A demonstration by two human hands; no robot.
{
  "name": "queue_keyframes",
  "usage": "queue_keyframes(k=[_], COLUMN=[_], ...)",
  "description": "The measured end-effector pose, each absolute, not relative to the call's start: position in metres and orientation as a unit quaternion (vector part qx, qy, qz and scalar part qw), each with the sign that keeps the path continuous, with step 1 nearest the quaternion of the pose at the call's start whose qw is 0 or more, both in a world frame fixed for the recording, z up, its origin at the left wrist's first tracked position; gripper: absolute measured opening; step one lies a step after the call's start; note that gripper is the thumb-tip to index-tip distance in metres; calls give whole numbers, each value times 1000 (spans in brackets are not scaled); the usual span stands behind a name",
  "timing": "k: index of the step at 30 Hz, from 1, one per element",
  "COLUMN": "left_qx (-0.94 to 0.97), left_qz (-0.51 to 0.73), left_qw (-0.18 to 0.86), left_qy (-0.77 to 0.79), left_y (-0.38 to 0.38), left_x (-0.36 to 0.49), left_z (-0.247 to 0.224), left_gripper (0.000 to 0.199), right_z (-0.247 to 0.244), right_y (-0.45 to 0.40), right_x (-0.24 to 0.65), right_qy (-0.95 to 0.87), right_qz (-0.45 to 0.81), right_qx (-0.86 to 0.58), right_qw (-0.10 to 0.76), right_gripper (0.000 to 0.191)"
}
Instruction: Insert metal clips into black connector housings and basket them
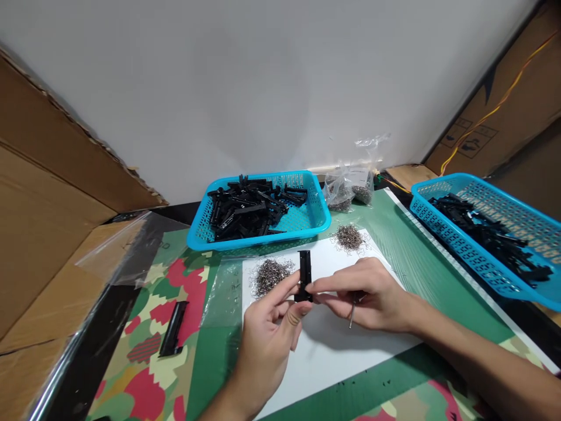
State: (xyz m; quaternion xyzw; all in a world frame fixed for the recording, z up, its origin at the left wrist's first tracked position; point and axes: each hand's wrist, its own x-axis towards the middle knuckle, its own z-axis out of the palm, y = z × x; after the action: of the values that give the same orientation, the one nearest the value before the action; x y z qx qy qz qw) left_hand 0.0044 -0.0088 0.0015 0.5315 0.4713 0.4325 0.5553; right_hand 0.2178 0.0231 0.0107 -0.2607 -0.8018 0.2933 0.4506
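Note:
My left hand (pixel 274 330) is closed on a long black plastic part (pixel 305 269), which stands upright between thumb and fingers above a white sheet (pixel 333 368). From the right, my right hand (pixel 366 295) reaches in, its index fingertip touching the part's lower right edge. Tucked in that hand's fingers is a thin metal rod (pixel 352 316) pointing down; its other end is hidden. Just behind my left hand lies a pile of small metal springs or clips (pixel 272 276). Farther back is a smaller pile (pixel 349 237).
A blue basket (pixel 258 241) of black parts stands behind the sheet, another blue basket (pixel 460 266) at the right. Clear bags (pixel 353 186) of small metal pieces sit at the back. One black part (pixel 174 328) lies at the left. Cardboard walls (pixel 56 152) flank the table.

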Motion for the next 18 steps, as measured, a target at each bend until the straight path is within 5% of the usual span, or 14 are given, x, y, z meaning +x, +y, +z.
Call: queue_keyframes(k=[8,18], left_qx=[634,699], left_qz=[377,441], left_qw=[499,232], left_qy=[455,513], left_y=[-13,-7], left_x=[1,-3], left_z=[8,2], left_gripper=[48,16], right_z=[3,-11], right_y=[27,31], right_x=[219,224], right_qy=[-831,-860], right_qz=[204,122], right_qx=[-243,-295], right_qw=[457,397], right_gripper=[26,19])
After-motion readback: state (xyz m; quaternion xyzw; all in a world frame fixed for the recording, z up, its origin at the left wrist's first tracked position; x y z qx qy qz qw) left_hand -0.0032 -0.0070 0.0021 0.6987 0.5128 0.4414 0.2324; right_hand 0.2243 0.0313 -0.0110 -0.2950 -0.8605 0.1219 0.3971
